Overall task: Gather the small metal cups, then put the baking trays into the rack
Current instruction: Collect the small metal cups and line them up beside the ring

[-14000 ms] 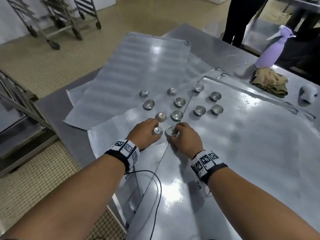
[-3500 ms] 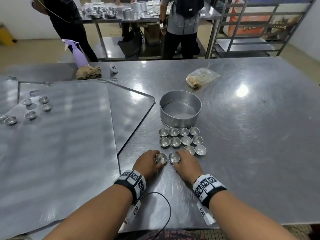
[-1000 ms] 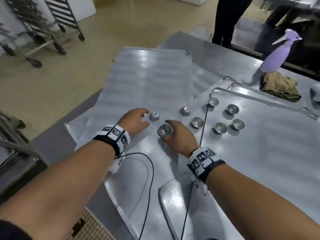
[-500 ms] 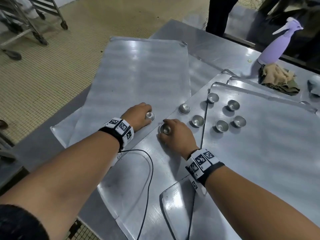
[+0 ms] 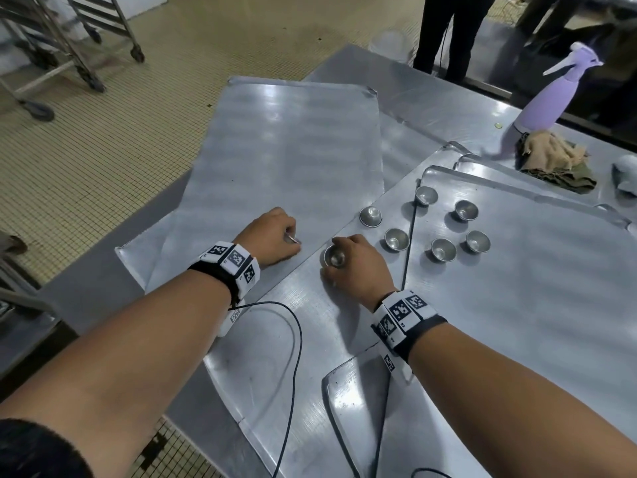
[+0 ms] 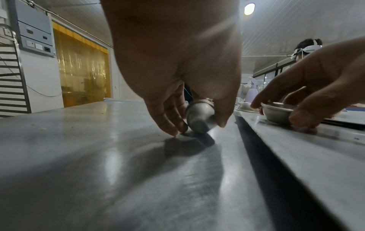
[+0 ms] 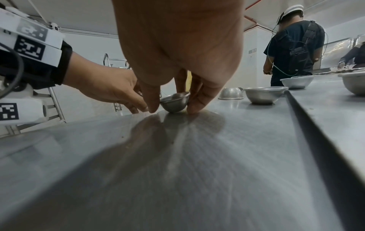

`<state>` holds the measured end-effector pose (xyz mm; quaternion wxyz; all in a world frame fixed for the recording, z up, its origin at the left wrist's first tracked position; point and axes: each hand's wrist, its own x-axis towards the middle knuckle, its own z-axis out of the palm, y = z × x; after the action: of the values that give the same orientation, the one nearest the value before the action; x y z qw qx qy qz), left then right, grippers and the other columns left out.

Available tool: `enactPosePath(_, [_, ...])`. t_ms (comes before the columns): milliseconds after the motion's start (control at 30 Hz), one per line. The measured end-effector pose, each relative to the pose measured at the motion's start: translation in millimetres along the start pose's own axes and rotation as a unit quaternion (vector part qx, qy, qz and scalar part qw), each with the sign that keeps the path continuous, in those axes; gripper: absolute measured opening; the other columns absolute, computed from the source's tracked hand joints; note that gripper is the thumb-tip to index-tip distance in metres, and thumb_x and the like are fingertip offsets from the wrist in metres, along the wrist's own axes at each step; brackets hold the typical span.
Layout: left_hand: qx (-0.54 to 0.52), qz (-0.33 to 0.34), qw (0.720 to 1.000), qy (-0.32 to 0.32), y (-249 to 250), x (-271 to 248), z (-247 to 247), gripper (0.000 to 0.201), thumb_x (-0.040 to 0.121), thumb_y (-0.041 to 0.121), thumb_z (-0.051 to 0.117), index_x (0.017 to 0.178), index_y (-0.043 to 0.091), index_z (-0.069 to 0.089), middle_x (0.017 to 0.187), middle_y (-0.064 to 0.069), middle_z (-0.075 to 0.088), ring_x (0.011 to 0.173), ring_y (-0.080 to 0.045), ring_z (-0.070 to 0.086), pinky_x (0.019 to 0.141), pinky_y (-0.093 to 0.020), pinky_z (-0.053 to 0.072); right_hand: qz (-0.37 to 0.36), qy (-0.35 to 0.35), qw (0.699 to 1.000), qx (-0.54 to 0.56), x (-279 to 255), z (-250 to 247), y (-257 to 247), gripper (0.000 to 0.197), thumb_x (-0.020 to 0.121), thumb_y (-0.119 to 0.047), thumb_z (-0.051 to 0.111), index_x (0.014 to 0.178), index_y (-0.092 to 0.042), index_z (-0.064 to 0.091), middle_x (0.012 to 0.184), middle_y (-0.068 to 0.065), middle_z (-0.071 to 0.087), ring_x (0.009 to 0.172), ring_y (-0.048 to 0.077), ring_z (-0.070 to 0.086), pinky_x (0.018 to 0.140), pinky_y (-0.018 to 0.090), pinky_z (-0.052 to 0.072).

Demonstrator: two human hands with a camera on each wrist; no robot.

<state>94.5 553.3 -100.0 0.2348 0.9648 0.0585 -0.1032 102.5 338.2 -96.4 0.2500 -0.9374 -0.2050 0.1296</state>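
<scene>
The left hand [image 5: 272, 238] pinches a small metal cup [image 6: 200, 116] between thumb and fingers, tilted on its side just above the far-left baking tray [image 5: 286, 143], near that tray's near edge. The right hand [image 5: 358, 267] is curled round a second cup [image 5: 334, 258], fingertips [image 7: 194, 107] touching the overlapping tray [image 5: 310, 339] on which it sits upright.

Just beyond the right hand lie six loose cups: an upturned one [image 5: 370, 216] and an upright one [image 5: 396, 239] on the same tray, one [image 5: 426, 195] at the raised rim of the right-hand tray [image 5: 517, 305], and three more [image 5: 466, 209] [image 5: 443, 250] [image 5: 477, 241] on it. That rim runs between the two groups.

At the tabletop's [image 5: 448, 108] far right corner a purple spray bottle [image 5: 548, 94] stands beside a crumpled cloth [image 5: 551, 158]. A black cable [image 5: 293, 357] trails from the left wrist across the near trays. Wheeled racks [image 5: 69, 36] stand on the tiled floor beyond the left edge; a person's legs [image 5: 448, 32] are at the far edge.
</scene>
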Motion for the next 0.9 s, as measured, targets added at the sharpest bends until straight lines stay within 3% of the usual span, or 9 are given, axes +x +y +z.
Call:
enactPosePath(100, [0.011, -0.020, 1.000, -0.001, 1, -6, -2, 0.029, 0.079, 0.033, 0.078, 0.076, 0.010, 0.061, 0.092, -0.002, 0.058, 0.085, -0.022, 0.058, 0.070, -0.031, 0.045, 0.006, -0.003, 1.000, -0.001, -2, -1, -1, 0.035, 0.080, -0.029, 0.067, 0.114, -0.019, 0.065, 0.108, 0.002, 0.054, 0.091, 0.021, 0.059, 0.078, 0.029, 0.048])
enactPosePath(200, [-0.006, -0.048, 0.999, 0.012, 4, -12, -4, 0.029, 0.076, 0.032, 0.082, 0.080, 0.012, 0.062, 0.088, 0.000, 0.061, 0.086, -0.023, 0.060, 0.064, -0.028, 0.040, 0.006, -0.015, 1.000, -0.005, -5, -3, 0, 0.034, 0.080, -0.031, 0.068, 0.112, -0.020, 0.065, 0.105, 0.001, 0.054, 0.091, 0.022, 0.059, 0.075, 0.028, 0.045])
enactPosePath(267, [-0.026, -0.052, 0.998, 0.024, 7, -16, -4, 0.035, 0.074, 0.033, 0.085, 0.096, 0.017, 0.063, 0.100, 0.001, 0.061, 0.093, -0.021, 0.059, 0.073, -0.030, 0.044, 0.006, -0.016, 1.000, -0.007, -8, -5, 3, 0.039, 0.080, -0.035, 0.068, 0.117, -0.022, 0.064, 0.107, 0.001, 0.056, 0.096, 0.023, 0.061, 0.075, 0.028, 0.043])
enactPosePath(367, [-0.030, -0.042, 0.998, 0.036, 18, -24, -6, 0.057, 0.072, 0.038, 0.086, 0.121, 0.019, 0.062, 0.117, 0.002, 0.054, 0.102, -0.020, 0.056, 0.090, -0.035, 0.048, 0.007, -0.018, 1.000, 0.000, -18, -15, 9, 0.060, 0.082, -0.037, 0.071, 0.137, -0.019, 0.054, 0.126, 0.005, 0.060, 0.113, 0.025, 0.059, 0.088, 0.031, 0.045])
enactPosePath(433, [-0.026, -0.027, 0.999, 0.039, 32, -30, -10, 0.056, 0.071, 0.041, 0.086, 0.118, 0.018, 0.065, 0.114, 0.001, 0.052, 0.101, -0.021, 0.057, 0.090, -0.036, 0.049, 0.006, -0.006, 1.000, 0.005, -27, -25, 14, 0.058, 0.082, -0.037, 0.073, 0.134, -0.018, 0.057, 0.125, 0.006, 0.062, 0.111, 0.026, 0.061, 0.086, 0.032, 0.046])
enactPosePath(533, [-0.034, 0.009, 0.999, 0.041, 64, -43, -14, 0.051, 0.070, 0.040, 0.087, 0.112, 0.020, 0.067, 0.109, 0.000, 0.054, 0.098, -0.020, 0.057, 0.088, -0.035, 0.048, 0.006, 0.016, 1.000, 0.009, -47, -43, 23, 0.037, 0.081, -0.035, 0.075, 0.112, -0.017, 0.066, 0.108, 0.005, 0.067, 0.096, 0.026, 0.064, 0.074, 0.030, 0.047])
enactPosePath(600, [-0.039, 0.026, 0.998, 0.041, 90, -55, -9, 0.050, 0.069, 0.038, 0.088, 0.112, 0.022, 0.066, 0.107, 0.001, 0.054, 0.097, -0.020, 0.057, 0.083, -0.032, 0.046, 0.011, 0.027, 1.000, 0.013, -66, -58, 32, 0.033, 0.080, -0.036, 0.076, 0.105, -0.017, 0.067, 0.103, 0.004, 0.066, 0.092, 0.025, 0.064, 0.073, 0.032, 0.049])
enactPosePath(767, [-0.020, 0.074, 0.997, 0.009, 173, -88, 24, 0.058, 0.068, 0.045, 0.088, 0.117, 0.021, 0.066, 0.104, 0.005, 0.057, 0.098, -0.017, 0.056, 0.081, -0.029, 0.043, 0.033, 0.050, 0.998, 0.021, -132, -97, 76, 0.045, 0.079, -0.038, 0.078, 0.117, -0.019, 0.065, 0.116, 0.007, 0.056, 0.097, 0.027, 0.060, 0.075, 0.030, 0.042])
enactPosePath(900, [-0.032, 0.097, 0.995, -0.015, 251, -126, 61, 0.054, 0.068, 0.043, 0.089, 0.111, 0.019, 0.067, 0.104, 0.006, 0.061, 0.092, -0.014, 0.059, 0.075, -0.028, 0.044, 0.073, 0.051, 0.996, 0.031, -207, -125, 126, 0.066, 0.079, -0.041, 0.079, 0.136, -0.017, 0.055, 0.127, 0.006, 0.057, 0.111, 0.027, 0.059, 0.092, 0.037, 0.049])
